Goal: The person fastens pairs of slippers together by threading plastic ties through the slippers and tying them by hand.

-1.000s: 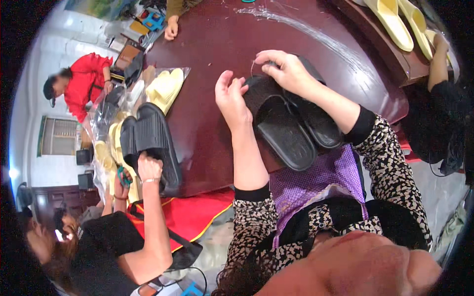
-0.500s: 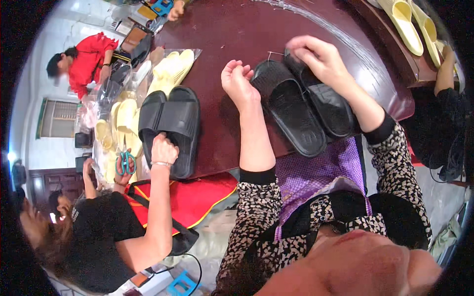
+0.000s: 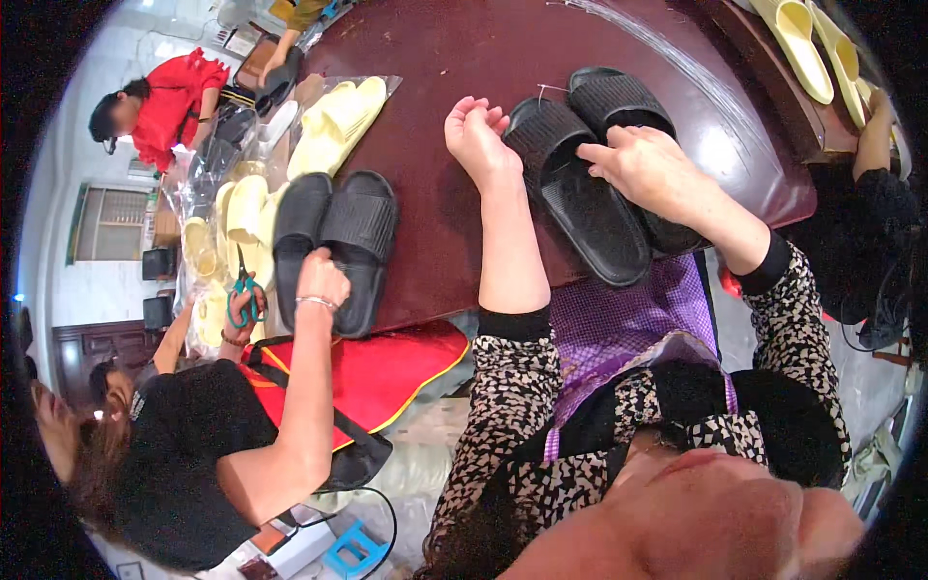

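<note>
A pair of black ribbed-strap slides lies side by side on the dark red table (image 3: pixel 425 184) in front of me. A thin clear thread (image 3: pixel 553 89) stands up at the toe end between the left slide (image 3: pixel 594 227) and the right slide (image 3: pixel 619 97). My left hand (image 3: pixel 479 140) is beside the left slide's toe, palm turned up, fingers loosely curled and a little apart, with nothing visible in it. Over the foot opening of the right slide is my right hand (image 3: pixel 657 169). Its fingers are partly stretched, with one fingertip over the left slide's inner side.
At left, a person's hand rests on another black slide (image 3: pixel 353 232); the other hand holds green-handled scissors (image 3: pixel 246 300). Pale yellow slippers (image 3: pixel 338 121) and clear bags lie beyond. More yellow slippers (image 3: pixel 797 43) stand on a raised brown surface (image 3: pixel 764 72) at far right.
My right hand has come back from the toe end to the right slide's foot opening, uncovering its strap. My left hand has shifted slightly right. The person at far left has moved slightly.
</note>
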Demonstrator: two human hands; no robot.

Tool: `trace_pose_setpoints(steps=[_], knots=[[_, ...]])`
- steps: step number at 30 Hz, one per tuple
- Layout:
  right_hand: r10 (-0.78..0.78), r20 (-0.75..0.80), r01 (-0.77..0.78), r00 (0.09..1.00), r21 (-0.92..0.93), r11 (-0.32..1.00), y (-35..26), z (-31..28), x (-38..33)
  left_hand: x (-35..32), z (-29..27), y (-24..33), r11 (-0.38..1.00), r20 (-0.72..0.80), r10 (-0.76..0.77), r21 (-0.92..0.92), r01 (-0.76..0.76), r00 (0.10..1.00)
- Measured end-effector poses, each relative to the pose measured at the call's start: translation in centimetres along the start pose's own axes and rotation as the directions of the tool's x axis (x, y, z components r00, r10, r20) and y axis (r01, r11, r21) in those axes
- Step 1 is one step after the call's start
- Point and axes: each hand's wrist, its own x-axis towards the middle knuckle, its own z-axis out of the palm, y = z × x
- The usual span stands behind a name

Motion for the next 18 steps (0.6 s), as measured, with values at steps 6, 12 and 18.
trace_pose_setpoints(steps=[6, 12, 18], knots=[[0.053, 0.043, -0.048, 0.998, -0.103, 0.994, 1.7, 2.5, -0.6, -0.8, 0.2, -0.1, 0.999, 0.027, -0.048, -0.009, 0.048, 0.998], [0.08, -0.005, -0.08, 0.997, -0.068, 0.994, 3.6, 3.7, -2.8, -1.3, -1.3, -1.7, 0.998, 0.015, -0.033, 0.05, 0.032, 0.999], [0.168, 0.023, -0.151, 0.985, -0.329, 0.932, 9.1, 0.0, -4.2, -1.3, -2.8, -3.0, 0.997, 0.053, -0.053, 0.064, 0.049, 0.997]])
